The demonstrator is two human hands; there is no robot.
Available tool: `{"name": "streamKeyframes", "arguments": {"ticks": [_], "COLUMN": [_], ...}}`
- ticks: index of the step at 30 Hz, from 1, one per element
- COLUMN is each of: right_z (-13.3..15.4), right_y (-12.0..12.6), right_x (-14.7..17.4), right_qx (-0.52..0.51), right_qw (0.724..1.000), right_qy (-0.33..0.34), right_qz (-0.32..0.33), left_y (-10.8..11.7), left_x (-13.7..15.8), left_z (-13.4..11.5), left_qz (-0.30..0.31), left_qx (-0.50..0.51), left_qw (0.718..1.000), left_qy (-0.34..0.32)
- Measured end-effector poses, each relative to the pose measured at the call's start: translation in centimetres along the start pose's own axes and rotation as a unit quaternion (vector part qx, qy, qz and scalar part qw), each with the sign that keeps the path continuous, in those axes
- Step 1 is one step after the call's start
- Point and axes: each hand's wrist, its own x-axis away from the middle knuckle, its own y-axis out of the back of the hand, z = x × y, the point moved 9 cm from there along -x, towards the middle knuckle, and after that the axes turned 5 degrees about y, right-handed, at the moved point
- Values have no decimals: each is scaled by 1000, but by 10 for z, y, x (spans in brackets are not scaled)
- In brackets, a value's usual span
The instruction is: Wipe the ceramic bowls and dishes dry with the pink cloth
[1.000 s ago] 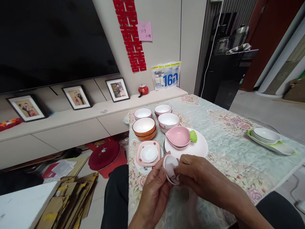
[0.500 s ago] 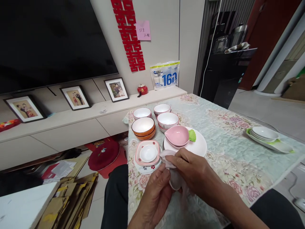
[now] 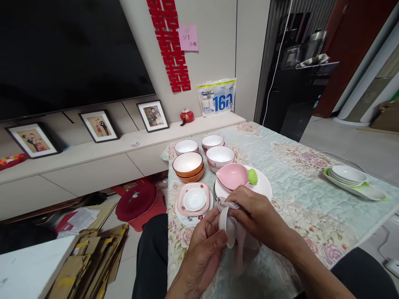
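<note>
My left hand is closed on a small white dish, its thumb pressed on the dish near the rim. A pale pinkish-grey cloth is gripped in my right hand, wrapped over the dish's upper edge and hanging below. Just beyond my hands is a pink leaf-shaped bowl with a green end, stacked on a large white plate. To the left, a small white bowl sits in a square pink-rimmed dish on flowered plates.
Orange bowls and several white bowls stand farther back. White dishes rest on a leaf-shaped plate at the right of the flowered tablecloth. Flattened cardboard and a red stool are left of the table.
The white dish has turned in my left hand, so its rim faces me more. My right hand has shifted slightly with the cloth, which bunches around the dish's top edge.
</note>
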Motion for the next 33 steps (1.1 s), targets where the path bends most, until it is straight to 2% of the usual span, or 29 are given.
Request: {"name": "streamKeyframes", "arguments": {"ticks": [4, 8, 12, 18, 21, 25, 28, 30, 33], "right_z": [13, 27, 29, 2, 3, 22, 34, 37, 27], "right_y": [-2, -5, 0, 0, 2, 3, -3, -4, -1], "right_x": [2, 5, 5, 0, 1, 5, 7, 7, 3], "right_qx": [97, 144, 93, -33, 0, 108, 167, 163, 86], "right_qw": [994, 986, 992, 999, 999, 989, 980, 981, 993], "right_qy": [41, 71, 72, 6, 18, 66, 94, 97, 64], "right_qz": [-29, -36, -51, -31, -51, -77, -61, -50, -44], "left_y": [-2, -5, -3, 0, -6, -10, -5, -4, -5], "left_x": [0, 2, 4, 7, 6, 5, 5, 6, 7], "left_z": [5, 1, -4, -12, -9, -1, 2, 0, -6], "left_qz": [0, 9, 11, 6, 27, 51, 29, 12, 1], "left_qx": [4, -17, -26, -7, -27, -59, -65, -67, -78], "left_qw": [1000, 1000, 1000, 999, 999, 997, 997, 998, 997], "left_qy": [21, 12, -2, -44, -39, -4, 14, 10, -6]}}
